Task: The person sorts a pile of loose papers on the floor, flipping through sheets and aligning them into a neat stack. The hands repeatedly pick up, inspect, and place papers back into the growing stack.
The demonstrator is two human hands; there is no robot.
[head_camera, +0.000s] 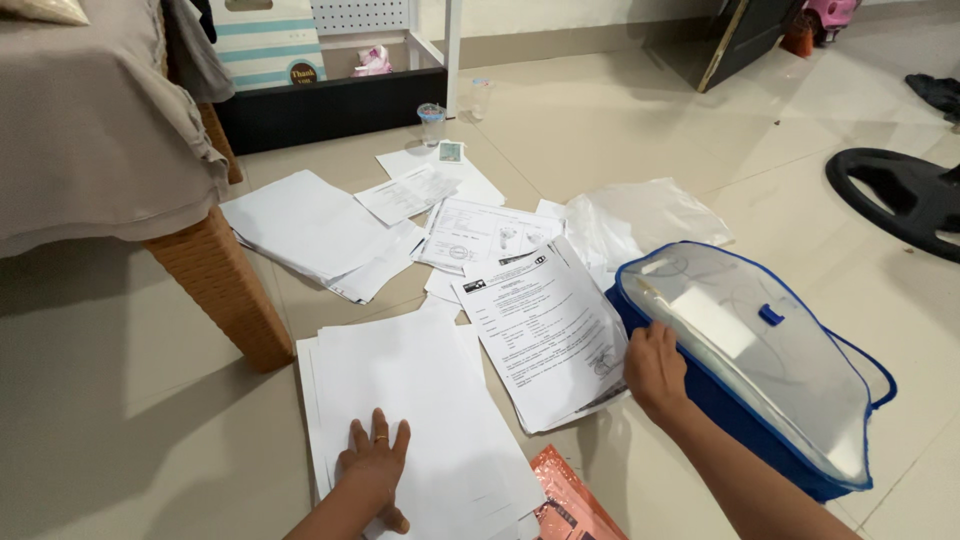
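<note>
The pale tiled floor (620, 130) spreads out under everything, and a bed draped in a grey cover (90, 130) fills the upper left, standing on a woven orange-brown leg (225, 290). To my right lies the blue-edged zip bag (760, 370) with its clear plastic top, tilted toward me on the floor. My right hand (655, 368) rests on the bag's near left edge, fingers (645, 340) curled loosely together over the blue rim, the thumb hidden, so I cannot tell whether I am gripping the rim or only touching it. Just left of that hand, touching its knuckles, sits a printed form (540, 330) on top of a fan of other sheets. Nearer me lies the stack of blank white paper (420, 400). My left hand (373, 465) lies flat on its lower part, palm down, fingers (379, 430) spread apart and pointing away from me, a ring on one of them; the paper runs out beyond my fingertips and to both sides. An orange foil packet (570, 505) pokes out from under the stack's right corner. Farther off lie more white sheets (310, 230), a crumpled clear plastic sleeve (640, 215), and a small plastic cup (432, 120) near the black base of a shelf (330, 105)
</note>
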